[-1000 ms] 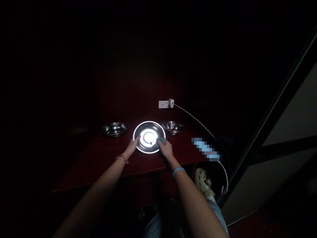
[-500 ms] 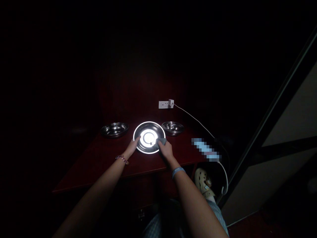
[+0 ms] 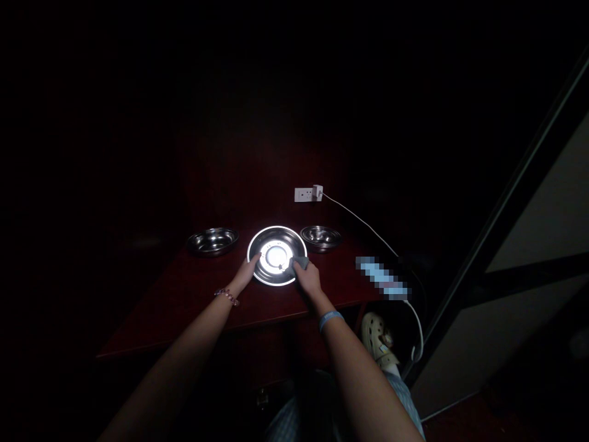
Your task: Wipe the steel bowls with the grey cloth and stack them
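A shiny round metal basin (image 3: 276, 235) is tilted toward me above the dark red table. My left hand (image 3: 246, 272) grips its left rim, thumb on the inside and the other fingers hidden behind. At the lower right, my right hand (image 3: 308, 277) is closed on a grey cloth (image 3: 300, 263), which lies against the basin's inner side by the rim. Bright light glares off the basin's bottom, where small dark marks show.
Metal bowls stand on the table (image 3: 184, 307), one bowl (image 3: 213, 242) at left and a possibly stacked bowl (image 3: 321, 238) at right. A charger (image 3: 317, 192) in the wall socket trails a white cable (image 3: 363, 221) past a blurred-out object (image 3: 383, 278). My clog (image 3: 378, 341) shows below.
The grey cloth and my right fingers have shifted very slightly at the basin's rim. Otherwise the basin, my left hand and the bowls stay in place.
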{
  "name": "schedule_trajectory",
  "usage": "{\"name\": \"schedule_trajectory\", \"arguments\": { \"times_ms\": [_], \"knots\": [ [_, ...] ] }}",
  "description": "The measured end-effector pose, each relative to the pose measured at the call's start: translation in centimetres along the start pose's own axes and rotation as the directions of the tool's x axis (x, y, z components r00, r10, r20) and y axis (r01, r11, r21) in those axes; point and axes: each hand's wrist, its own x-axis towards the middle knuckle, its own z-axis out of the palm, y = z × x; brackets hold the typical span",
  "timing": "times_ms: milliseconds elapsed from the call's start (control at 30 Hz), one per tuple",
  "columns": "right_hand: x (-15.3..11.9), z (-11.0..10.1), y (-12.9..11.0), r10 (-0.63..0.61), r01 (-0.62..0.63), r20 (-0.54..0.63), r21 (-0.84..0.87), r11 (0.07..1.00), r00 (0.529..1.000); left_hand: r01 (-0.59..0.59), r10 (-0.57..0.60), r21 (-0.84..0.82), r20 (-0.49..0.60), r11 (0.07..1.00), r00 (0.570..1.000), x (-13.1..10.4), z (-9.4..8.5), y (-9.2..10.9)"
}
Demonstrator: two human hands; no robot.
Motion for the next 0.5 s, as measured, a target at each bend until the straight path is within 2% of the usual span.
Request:
{"name": "schedule_trajectory", "arguments": {
  "times_ms": [500],
  "knots": [
    [0.08, 0.09, 0.24, -0.014, 0.014, 0.002, 0.002, 1.0, 1.0, -0.026, 0.026, 0.032, 0.0, 0.999, 1.0, 0.03, -0.01, 0.12]
  ]
}}
